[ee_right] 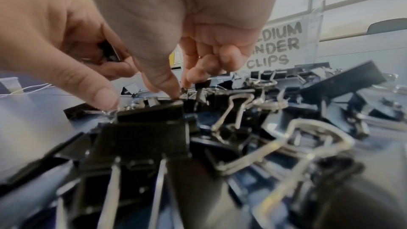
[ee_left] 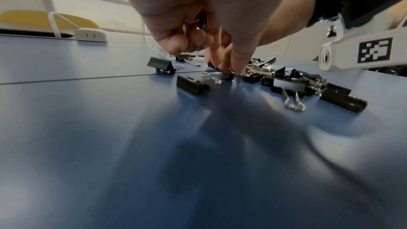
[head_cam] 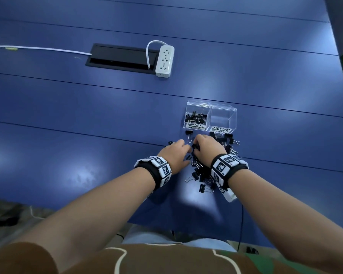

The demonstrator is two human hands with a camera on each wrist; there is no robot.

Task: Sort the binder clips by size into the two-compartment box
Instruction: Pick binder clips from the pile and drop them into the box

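A clear two-compartment box stands on the blue table. Its left compartment, labelled small, holds several small clips. The right one, labelled medium, shows no clips. A pile of black binder clips lies in front of the box. My left hand reaches into the pile's left edge, its curled fingers holding small clips in the palm while its fingertips touch the pile. My right hand is over the pile, fingers curled, pinching a small clip.
A lone clip lies just in front of the small compartment, and others are scattered left of the pile. A white power strip and a black cable hatch sit far back. The table's near edge is close to my body.
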